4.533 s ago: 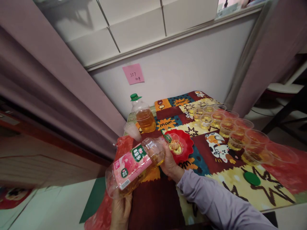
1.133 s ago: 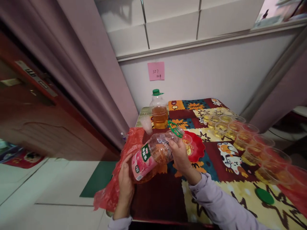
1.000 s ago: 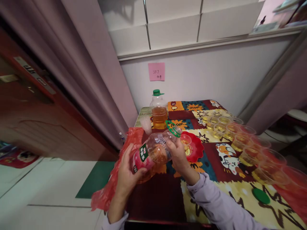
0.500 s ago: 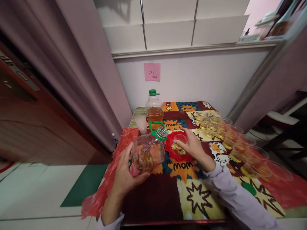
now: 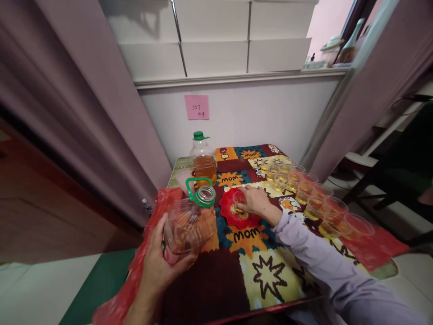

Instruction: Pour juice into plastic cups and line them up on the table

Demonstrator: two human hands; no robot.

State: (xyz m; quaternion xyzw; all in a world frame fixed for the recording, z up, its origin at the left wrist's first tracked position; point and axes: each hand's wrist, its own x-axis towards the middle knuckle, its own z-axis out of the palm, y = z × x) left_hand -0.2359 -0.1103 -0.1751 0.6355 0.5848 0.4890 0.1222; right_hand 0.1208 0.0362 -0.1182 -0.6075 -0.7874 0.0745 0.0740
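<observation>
My left hand [image 5: 165,257] is wrapped round the base of a clear plastic jug [image 5: 191,225] with a green handle, tilted so that its uncapped mouth points up and to the right. Little or no liquid can be made out in it. My right hand [image 5: 255,201] grips a small clear plastic cup [image 5: 238,198] over a red scalloped plate [image 5: 226,215] with gold markings. Its fingers hide part of the cup, and I cannot tell whether the cup touches the plate.
A second jug [image 5: 204,167], capped in green and partly filled with amber liquid, stands behind. Beside it is a stack of clear cups [image 5: 184,179]. Several cups of yellow liquid [image 5: 314,207] line the right side of the patterned tablecloth [image 5: 267,275]. Red plastic sheeting [image 5: 142,253] covers the left edge.
The whole view has shifted, so the table sits further left in the picture. Both hands keep their holds on the jug and the cup; the jug's tilt looks much the same.
</observation>
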